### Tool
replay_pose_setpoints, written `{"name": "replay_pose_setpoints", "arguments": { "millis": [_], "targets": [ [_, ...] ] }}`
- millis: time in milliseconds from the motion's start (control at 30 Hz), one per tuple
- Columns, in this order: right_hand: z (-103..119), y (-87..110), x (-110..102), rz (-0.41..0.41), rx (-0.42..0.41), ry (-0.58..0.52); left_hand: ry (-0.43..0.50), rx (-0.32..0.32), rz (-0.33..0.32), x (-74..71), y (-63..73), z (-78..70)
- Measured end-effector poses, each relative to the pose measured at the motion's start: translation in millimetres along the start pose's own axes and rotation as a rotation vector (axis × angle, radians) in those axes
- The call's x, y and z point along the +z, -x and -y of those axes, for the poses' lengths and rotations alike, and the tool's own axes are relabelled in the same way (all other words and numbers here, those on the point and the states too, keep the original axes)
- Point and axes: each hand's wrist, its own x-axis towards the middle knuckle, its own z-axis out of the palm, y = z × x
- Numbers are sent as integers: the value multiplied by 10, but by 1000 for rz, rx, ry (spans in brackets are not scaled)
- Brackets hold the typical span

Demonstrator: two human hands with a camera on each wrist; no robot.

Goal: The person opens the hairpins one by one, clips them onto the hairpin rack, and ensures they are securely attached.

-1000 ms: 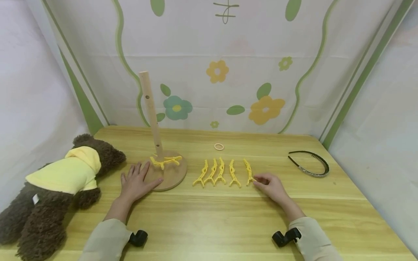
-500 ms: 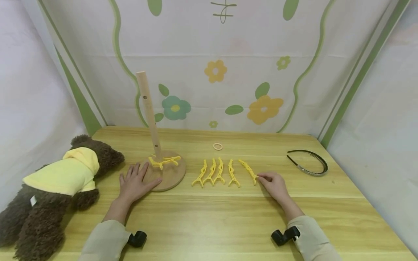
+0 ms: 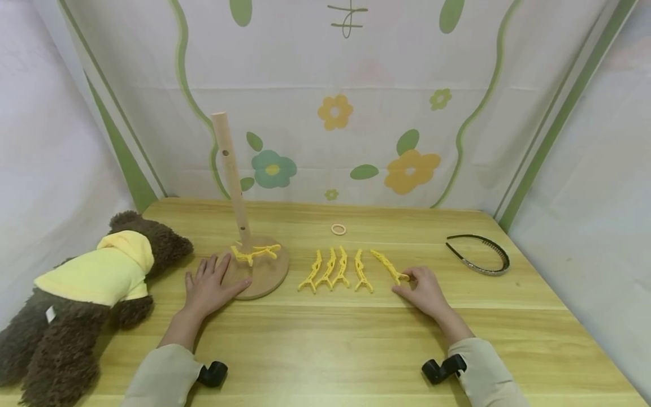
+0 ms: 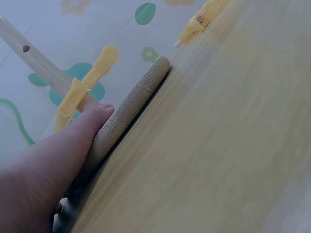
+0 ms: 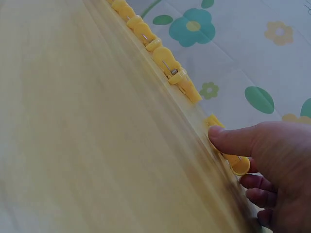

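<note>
My left hand (image 3: 209, 285) lies with fingers spread at the near left of a round wooden base (image 3: 264, 282), thumb on its rim. From that base rises a wooden pole (image 3: 234, 175) with holes. Yellow plastic hair clip pieces (image 3: 261, 250) sit at the pole's foot; whether they are attached cannot be told. My right hand (image 3: 423, 291) pinches the forked end of the rightmost yellow hair clip (image 3: 386, 264), which slants away to the left. In the right wrist view, the thumb (image 5: 233, 138) covers part of that clip. Several more clips (image 3: 342, 268) stand in a row to its left.
A wooden ring (image 3: 338, 229) lies behind the clips. At the right is a black headband (image 3: 480, 254). A brown plush bear (image 3: 96, 271) in a yellow hoodie lies at the left. A flowered cloth (image 3: 305, 68) hangs behind the wooden table (image 3: 325, 350).
The rightmost clip has turned so its far end points further left. My right hand has moved slightly and its fingers now cover the clip's forked end. The left hand stays on the base.
</note>
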Motion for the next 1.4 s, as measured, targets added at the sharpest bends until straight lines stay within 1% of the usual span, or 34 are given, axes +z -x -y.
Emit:
{"name": "replay_pose_setpoints", "arguments": {
  "millis": [133, 300, 467, 567, 700, 833, 1067, 1300, 1400],
  "targets": [
    [11, 12, -19, -2, 8, -1, 1, -1, 4, -4, 5, -3],
    [18, 4, -95, -14, 19, -63, 5, -3, 10, -7, 3, -6],
    [7, 5, -186, 34, 71, -123, 7, -2, 11, -12, 1, -4],
    [-6, 0, -229, 63, 102, -129, 6, -2, 11, -20, 6, -8],
    [-6, -15, -292, 83, 119, -136, 7, -5, 11, -25, 11, -16],
    [13, -50, -366, 93, 87, -142, 11, -3, 8, -21, 9, -15],
    [64, -162, -456, 104, -2, -144, 12, 1, 8, -15, 6, -13],
    [215, -314, -539, 82, -104, -161, 0, -6, 10, -30, 2, -17],
    [285, -397, -564, 74, -131, -179, -3, -7, 10, -31, 1, -16]
  ]
}}
